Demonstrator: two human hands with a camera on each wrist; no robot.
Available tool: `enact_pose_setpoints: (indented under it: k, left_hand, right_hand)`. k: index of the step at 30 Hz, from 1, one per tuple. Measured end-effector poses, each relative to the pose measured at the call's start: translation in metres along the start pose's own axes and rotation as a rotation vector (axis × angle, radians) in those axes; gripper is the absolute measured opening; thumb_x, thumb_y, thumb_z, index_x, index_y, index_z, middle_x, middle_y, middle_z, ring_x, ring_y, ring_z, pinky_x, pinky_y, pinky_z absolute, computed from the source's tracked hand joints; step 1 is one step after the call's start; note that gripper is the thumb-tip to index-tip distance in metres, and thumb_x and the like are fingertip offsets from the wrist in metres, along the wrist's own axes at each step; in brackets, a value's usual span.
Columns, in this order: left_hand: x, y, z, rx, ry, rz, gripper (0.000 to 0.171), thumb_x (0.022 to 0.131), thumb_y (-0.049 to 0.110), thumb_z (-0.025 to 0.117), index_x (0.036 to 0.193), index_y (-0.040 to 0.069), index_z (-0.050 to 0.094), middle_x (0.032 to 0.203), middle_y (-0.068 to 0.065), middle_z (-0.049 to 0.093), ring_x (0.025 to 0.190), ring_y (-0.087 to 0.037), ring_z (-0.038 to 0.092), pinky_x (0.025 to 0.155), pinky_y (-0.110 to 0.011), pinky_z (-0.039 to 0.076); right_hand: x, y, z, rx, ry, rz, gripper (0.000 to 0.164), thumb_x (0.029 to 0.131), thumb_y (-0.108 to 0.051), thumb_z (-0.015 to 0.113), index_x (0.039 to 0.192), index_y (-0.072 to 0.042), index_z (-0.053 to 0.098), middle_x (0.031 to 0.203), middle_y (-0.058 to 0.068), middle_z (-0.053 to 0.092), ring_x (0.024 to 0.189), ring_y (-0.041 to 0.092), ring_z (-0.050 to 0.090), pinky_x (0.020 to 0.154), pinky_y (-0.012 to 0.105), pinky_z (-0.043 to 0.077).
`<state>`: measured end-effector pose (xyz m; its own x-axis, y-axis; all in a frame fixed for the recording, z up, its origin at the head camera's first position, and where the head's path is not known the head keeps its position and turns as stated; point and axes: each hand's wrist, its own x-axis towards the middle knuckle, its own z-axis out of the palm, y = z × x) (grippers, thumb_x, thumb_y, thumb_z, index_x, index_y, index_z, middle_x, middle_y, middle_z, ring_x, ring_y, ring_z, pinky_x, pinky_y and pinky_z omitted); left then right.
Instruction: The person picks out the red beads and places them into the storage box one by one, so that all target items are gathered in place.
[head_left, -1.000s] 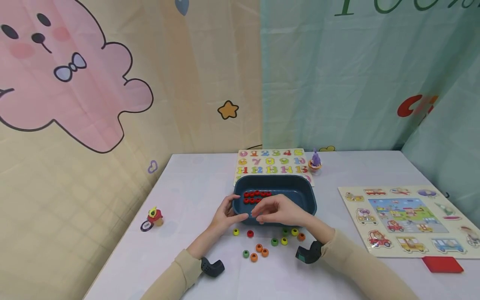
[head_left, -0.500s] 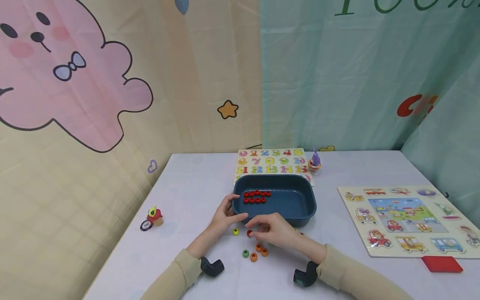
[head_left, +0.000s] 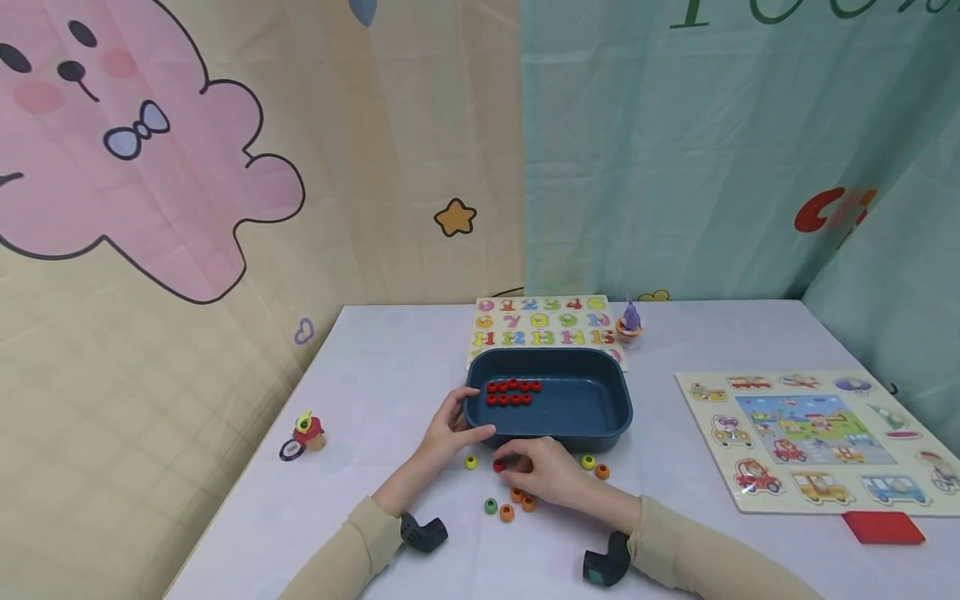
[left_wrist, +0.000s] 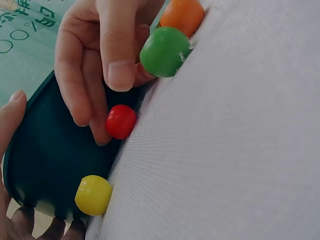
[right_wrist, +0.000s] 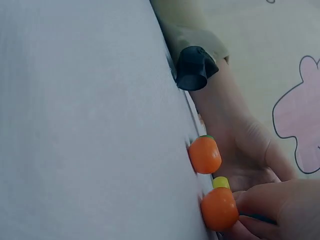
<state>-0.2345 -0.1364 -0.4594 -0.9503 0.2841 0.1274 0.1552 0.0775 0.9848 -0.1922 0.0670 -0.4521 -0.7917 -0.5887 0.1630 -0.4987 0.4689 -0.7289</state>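
Observation:
A dark blue tray [head_left: 577, 400] holds several red beads in two rows at its left. My left hand [head_left: 447, 427] grips the tray's left near corner, thumb at the front rim and fingers along the left side. In front of the tray, my right hand [head_left: 547, 471] reaches around a red bead [left_wrist: 121, 121] on the table. In the left wrist view its fingertips lie right beside that bead, while the thumb [left_wrist: 120, 75] stops a little short of it. A yellow bead [left_wrist: 94, 195] sits near the tray's left front.
Orange beads [head_left: 507, 513] and a green bead [head_left: 491, 506] lie nearer me; another yellow bead [head_left: 588, 462] and an orange one [head_left: 602, 472] are right of the hand. A number board [head_left: 540, 321] stands behind the tray, a vehicle puzzle [head_left: 817, 442] at right, a small figure [head_left: 309, 432] at left.
My right hand has come down from over the tray to the red bead on the table in front, then shifted slightly. The left hand stays at the tray.

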Motion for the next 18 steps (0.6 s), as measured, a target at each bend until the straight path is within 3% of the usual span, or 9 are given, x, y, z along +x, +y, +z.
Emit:
enact_pose_setpoints:
  k: [10,18]
  left_hand:
    - [0.000,0.002,-0.001,-0.022,-0.018,-0.017,0.066,0.077,0.015,0.071,0.131,0.008,0.034,0.139,-0.012,0.034,0.122,-0.027,0.039,0.095,-0.033,0.038]
    - [-0.007,0.024,0.003,-0.016,-0.041,-0.018,0.065,0.078,0.010,0.068,0.131,0.002,0.030,0.139,-0.019,0.031,0.123,-0.035,0.035,0.096,-0.039,0.035]
  right_hand:
    - [0.000,0.002,0.002,-0.029,0.013,-0.002,0.022,0.080,-0.021,0.066,0.102,-0.019,0.064,0.069,-0.016,0.057,0.059,0.000,0.052,0.051,0.019,0.045]
    - [0.000,0.001,0.002,-0.048,0.027,-0.011,0.021,0.079,-0.022,0.067,0.100,-0.018,0.064,0.074,-0.016,0.058,0.061,-0.001,0.053,0.053,0.018,0.046]
